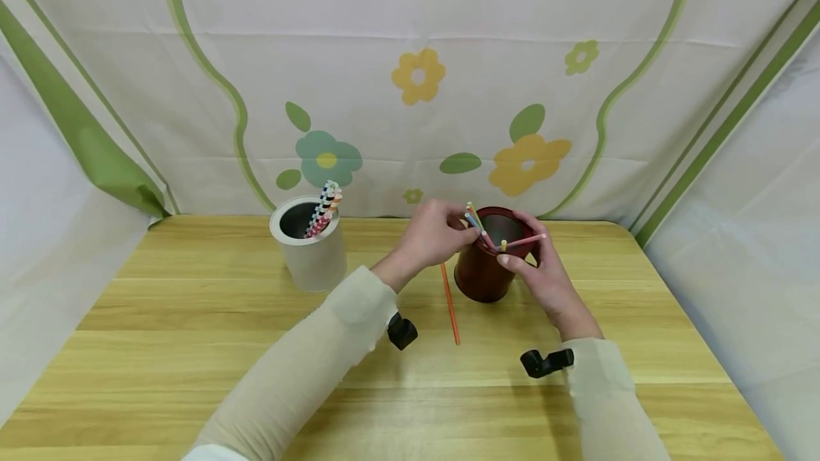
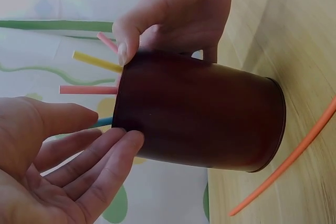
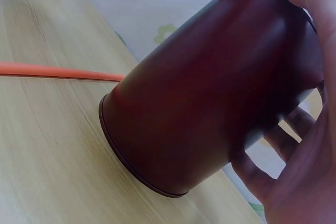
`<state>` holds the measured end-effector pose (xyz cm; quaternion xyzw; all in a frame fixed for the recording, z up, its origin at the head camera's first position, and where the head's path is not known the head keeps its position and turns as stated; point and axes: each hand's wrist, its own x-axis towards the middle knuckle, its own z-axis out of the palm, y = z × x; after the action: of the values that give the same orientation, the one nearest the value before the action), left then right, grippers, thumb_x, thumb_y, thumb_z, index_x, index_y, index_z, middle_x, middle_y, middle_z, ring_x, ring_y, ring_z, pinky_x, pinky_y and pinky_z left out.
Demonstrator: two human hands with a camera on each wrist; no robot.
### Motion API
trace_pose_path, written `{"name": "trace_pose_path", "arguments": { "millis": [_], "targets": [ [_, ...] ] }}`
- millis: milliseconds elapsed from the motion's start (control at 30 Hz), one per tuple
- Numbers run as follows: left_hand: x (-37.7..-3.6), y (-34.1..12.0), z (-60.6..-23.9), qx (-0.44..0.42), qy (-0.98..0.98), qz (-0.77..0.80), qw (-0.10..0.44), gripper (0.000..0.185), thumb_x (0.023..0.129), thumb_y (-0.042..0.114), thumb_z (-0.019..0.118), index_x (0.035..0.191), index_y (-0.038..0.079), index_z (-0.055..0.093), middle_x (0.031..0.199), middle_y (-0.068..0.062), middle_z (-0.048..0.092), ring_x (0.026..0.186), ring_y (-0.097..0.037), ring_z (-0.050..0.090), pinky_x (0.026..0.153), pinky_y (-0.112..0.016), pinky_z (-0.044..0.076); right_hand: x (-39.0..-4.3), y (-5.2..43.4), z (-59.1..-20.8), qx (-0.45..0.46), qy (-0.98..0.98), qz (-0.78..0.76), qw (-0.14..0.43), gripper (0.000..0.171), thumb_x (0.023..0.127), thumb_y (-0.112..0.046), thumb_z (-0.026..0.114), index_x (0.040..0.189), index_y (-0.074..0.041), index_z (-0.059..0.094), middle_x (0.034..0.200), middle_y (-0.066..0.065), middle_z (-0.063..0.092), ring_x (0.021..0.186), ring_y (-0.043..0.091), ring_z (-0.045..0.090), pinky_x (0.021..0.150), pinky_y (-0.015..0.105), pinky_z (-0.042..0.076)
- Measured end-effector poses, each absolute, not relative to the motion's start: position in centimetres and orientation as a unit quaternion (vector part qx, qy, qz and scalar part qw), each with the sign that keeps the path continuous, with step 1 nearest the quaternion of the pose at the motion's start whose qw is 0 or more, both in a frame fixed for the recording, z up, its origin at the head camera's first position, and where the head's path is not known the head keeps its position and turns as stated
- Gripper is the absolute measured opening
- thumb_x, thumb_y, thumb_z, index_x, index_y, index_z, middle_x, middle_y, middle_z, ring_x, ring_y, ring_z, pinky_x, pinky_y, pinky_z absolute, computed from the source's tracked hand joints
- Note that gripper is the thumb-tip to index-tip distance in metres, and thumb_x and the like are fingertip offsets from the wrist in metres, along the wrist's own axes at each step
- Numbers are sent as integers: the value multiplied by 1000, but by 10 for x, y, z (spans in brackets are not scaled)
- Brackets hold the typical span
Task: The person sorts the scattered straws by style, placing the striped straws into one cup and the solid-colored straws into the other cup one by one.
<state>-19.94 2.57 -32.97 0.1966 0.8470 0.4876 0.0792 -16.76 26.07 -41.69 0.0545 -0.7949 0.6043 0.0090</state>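
Note:
A dark red cup point(image 1: 480, 276) stands on the wooden table point(image 1: 192, 319), tilted in the wrist views point(image 2: 199, 114) point(image 3: 210, 93). My right hand point(image 1: 541, 272) grips its far side, with the thumb on the rim. Pink point(image 2: 86, 89), yellow point(image 2: 97, 61) and blue point(image 2: 103, 123) straws stick out of its mouth. My left hand point(image 1: 438, 233) is at the rim, its fingertips touch the cup, and the blue straw runs between its thumb and fingers. An orange straw point(image 1: 450, 304) lies flat on the table beside the cup point(image 2: 294, 156) point(image 3: 52, 71).
A white cup point(image 1: 310, 258) holding several striped straws point(image 1: 325, 208) stands at the back left of the table. A flowered cloth backdrop point(image 1: 416, 77) hangs behind the table, and white cloth walls close off both sides.

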Motion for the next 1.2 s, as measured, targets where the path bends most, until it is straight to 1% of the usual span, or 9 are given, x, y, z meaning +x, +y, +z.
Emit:
{"name": "trace_pose_path", "arguments": {
  "millis": [133, 233, 433, 567, 667, 733, 900, 1033, 1200],
  "targets": [
    [-199, 25, -330, 195, 840, 501, 80, 11, 101, 14, 76, 107, 7, 82, 100, -16, 83, 90, -30, 80, 61, -18, 53, -167, 260, -417, 53, -796, 603, 9, 80, 104, -16, 69, 168, -39, 28, 169, 4, 35, 151, 25, 35, 103, 20, 45],
    [-199, 25, -330, 193, 840, 501, 78, 11, 101, 15, 76, 106, 8, 82, 99, -18, 83, 88, -31, 80, 60, -18, 51, -167, 260, -417, 51, -795, 604, 9, 80, 104, -16, 69, 168, -39, 28, 169, 4, 35, 151, 24, 35, 103, 20, 44],
    [-199, 30, -333, 197, 845, 491, 75, 9, 101, 14, 76, 99, 8, 83, 91, -13, 83, 73, -16, 75, 58, -18, 50, -167, 261, -418, 46, -795, 604, 11, 80, 104, -16, 68, 169, -38, 27, 171, 4, 32, 152, 24, 34, 102, 18, 44],
    [-200, 31, -336, 199, 846, 488, 82, 9, 101, 13, 76, 98, 8, 83, 88, -11, 82, 68, -9, 70, 58, -18, 50, -167, 260, -418, 43, -795, 605, 8, 80, 105, -16, 68, 169, -39, 27, 172, 2, 30, 155, 23, 32, 106, 22, 42],
    [-199, 30, -337, 191, 842, 497, 90, 9, 101, 13, 76, 100, 8, 83, 90, -11, 82, 68, -8, 70, 59, -18, 52, -167, 259, -418, 41, -795, 605, 6, 80, 105, -16, 68, 169, -39, 27, 172, 1, 30, 156, 22, 30, 108, 26, 41],
    [-199, 28, -337, 188, 834, 510, 92, 9, 100, 13, 77, 103, 7, 83, 92, -11, 82, 71, -10, 72, 61, -19, 54, -167, 259, -418, 40, -795, 605, 7, 80, 105, -16, 68, 169, -40, 27, 171, 0, 30, 155, 21, 31, 109, 28, 40],
    [-198, 21, -336, 192, 815, 537, 100, 10, 98, 16, 80, 103, 7, 80, 94, -10, 81, 82, -24, 79, 67, -23, 59, -167, 258, -419, 40, -792, 609, 8, 79, 105, -16, 68, 168, -41, 27, 170, -1, 31, 152, 19, 32, 109, 30, 40],
    [-197, 10, -333, 185, 797, 559, 138, 12, 97, 16, 80, 101, 5, 78, 93, -9, 78, 84, -24, 77, 73, -26, 62, -168, 258, -419, 40, -791, 610, 11, 79, 105, -15, 67, 168, -40, 28, 169, 0, 32, 151, 19, 33, 108, 27, 40],
    [-203, -6, -333, 178, 776, 558, 236, 12, 98, 12, 79, 104, 2, 79, 102, -15, 79, 82, -16, 76, 83, -30, 67, -167, 258, -420, 37, -792, 610, 12, 79, 104, -14, 68, 168, -40, 28, 169, 1, 34, 151, 20, 33, 108, 27, 41]
  ]
}}
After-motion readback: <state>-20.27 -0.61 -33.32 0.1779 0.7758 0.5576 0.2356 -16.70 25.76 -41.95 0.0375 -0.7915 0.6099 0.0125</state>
